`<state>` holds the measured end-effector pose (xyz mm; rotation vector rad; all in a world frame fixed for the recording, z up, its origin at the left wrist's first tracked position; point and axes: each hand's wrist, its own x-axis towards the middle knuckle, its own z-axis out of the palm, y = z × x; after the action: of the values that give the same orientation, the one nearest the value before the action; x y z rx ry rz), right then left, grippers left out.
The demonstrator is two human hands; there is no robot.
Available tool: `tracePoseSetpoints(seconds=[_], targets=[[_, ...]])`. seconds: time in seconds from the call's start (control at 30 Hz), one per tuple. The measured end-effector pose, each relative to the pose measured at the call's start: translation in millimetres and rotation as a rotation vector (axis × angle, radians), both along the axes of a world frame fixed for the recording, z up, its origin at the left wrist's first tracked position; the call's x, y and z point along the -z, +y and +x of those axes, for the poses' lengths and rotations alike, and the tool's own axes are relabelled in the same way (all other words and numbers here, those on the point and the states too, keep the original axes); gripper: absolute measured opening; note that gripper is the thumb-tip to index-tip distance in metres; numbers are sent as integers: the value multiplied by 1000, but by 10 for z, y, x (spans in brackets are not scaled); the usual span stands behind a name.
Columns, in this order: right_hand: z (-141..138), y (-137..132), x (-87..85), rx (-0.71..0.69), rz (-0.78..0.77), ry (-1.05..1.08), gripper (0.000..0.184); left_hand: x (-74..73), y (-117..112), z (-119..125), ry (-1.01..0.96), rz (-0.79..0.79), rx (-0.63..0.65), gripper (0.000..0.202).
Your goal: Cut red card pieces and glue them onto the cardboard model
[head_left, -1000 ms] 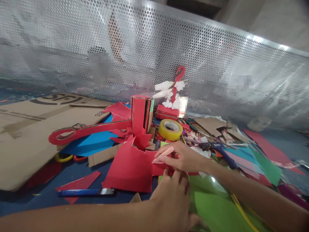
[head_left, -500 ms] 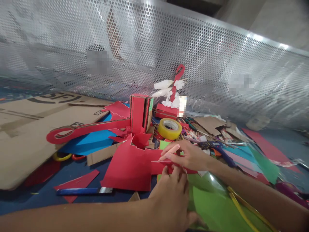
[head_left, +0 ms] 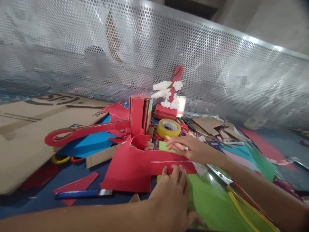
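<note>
A red paper sheet [head_left: 127,167] lies in front of me with a narrower strip running right, and a thin whitish line crosses that strip. My left hand [head_left: 172,193] rests palm down, fingertips touching the strip's lower edge; it is open. Over the strip's upper edge, just below the yellow tape roll [head_left: 169,129], my right hand [head_left: 190,146] reaches in from the right. Its fingers are stretched out and partly overlap, with nothing plainly held. Light green paper [head_left: 212,199] lies under and beside my left hand.
A blue cutter [head_left: 79,194] lies front left, near a brown cardboard sheet [head_left: 43,129]. Beyond the paper stands a red cardboard piece [head_left: 137,114] with a looped arm. Scissors [head_left: 220,175] show beneath my right forearm. A perforated metal screen [head_left: 205,58] stands behind.
My right hand has lifted off the red strip and moved up and slightly right, uncovering more of the whitish line. The left hand stays nearly still.
</note>
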<state>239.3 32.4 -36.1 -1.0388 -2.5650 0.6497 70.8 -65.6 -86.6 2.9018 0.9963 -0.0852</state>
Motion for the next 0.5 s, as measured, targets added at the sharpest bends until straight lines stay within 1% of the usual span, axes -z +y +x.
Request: tracePoseSetpoints(seconds=[0.13, 0.23, 0.33, 0.5], targets=[[261, 10, -98, 17, 61, -222, 25, -37, -12, -9, -4, -1, -1, 88], [360, -25, -101, 30, 84, -308, 19, -43, -11, 0, -5, -10, -27, 90], [398, -58, -52, 24, 95, -317, 17, -28, -6, 3, -3, -16, -33, 88], [418, -114, -25, 18, 79, -280, 14, 42, -6, -13, -25, 66, -25, 84]])
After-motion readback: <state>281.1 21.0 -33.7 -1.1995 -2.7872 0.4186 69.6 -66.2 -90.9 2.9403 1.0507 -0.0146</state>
